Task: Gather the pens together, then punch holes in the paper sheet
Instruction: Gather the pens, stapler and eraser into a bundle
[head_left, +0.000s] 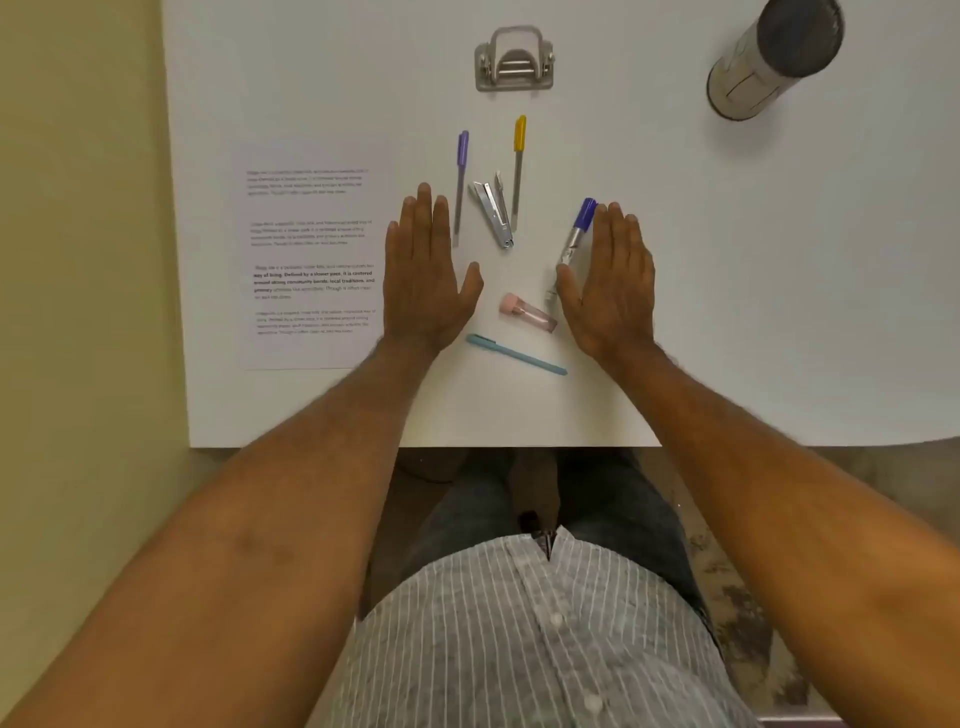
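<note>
While both hands lie spread and empty on the table (727, 312), left hand (428, 270) and right hand (608, 280), nothing is yet gathered: teal pen (514, 354) nearest, blue marker (576, 231) beside the right hand, purple pen (460, 182) and yellow pen (518, 166) at twelve o'clock, paper sheet (311, 254) unpunched at nine, hole punch (514, 60) farthest.

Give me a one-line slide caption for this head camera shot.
Open left hand and right hand flank scattered pens beside a printed sheet, hole punch beyond.

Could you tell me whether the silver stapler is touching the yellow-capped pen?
Apart: the head view shows bare white table between the silver stapler and the yellow-capped pen.
</note>
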